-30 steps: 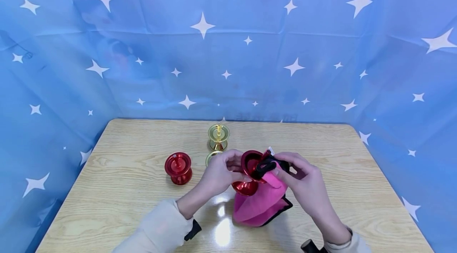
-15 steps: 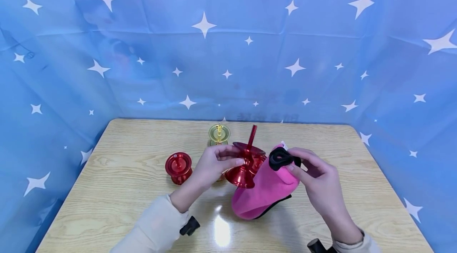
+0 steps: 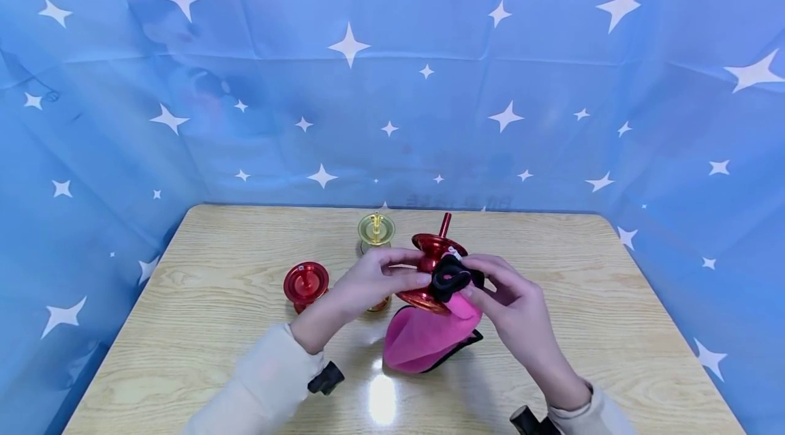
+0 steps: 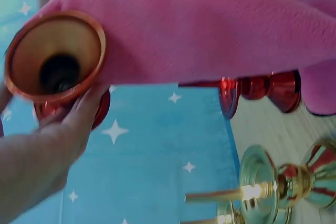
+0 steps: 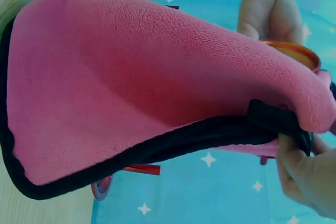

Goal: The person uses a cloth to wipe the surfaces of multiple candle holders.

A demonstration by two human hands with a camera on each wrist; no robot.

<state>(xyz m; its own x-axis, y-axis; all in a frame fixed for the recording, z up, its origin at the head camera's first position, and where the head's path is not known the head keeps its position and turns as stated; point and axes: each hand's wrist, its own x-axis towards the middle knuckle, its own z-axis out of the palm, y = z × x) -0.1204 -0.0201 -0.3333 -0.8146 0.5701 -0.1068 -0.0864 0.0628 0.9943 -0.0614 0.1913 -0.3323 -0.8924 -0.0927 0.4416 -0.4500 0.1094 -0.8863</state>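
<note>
My left hand (image 3: 368, 285) grips a shiny red candlestick (image 3: 439, 244) by its stem, spike pointing up and away. In the left wrist view the hollow underside of its foot (image 4: 29, 61) faces the camera. My right hand (image 3: 515, 302) pinches the bunched, black-edged corner of a pink cloth (image 3: 429, 339), right against the candlestick's right side. The rest of the cloth hangs down over the table, and in the right wrist view it spreads broadly, hiding most of the candlestick.
A second red candlestick (image 3: 306, 283) stands on the wooden table (image 3: 214, 326) at left. A gold candlestick (image 3: 377, 229) stands farther back; another gold one (image 4: 257, 182), partly hidden by my left arm in the head view, shows at the left wrist. A blue star-patterned curtain (image 3: 392, 94) hangs behind.
The held candlestick has turned from dish towards me to spike up and away. The cloth came off its dish, moved right, then returned left against the candlestick's lower part.
</note>
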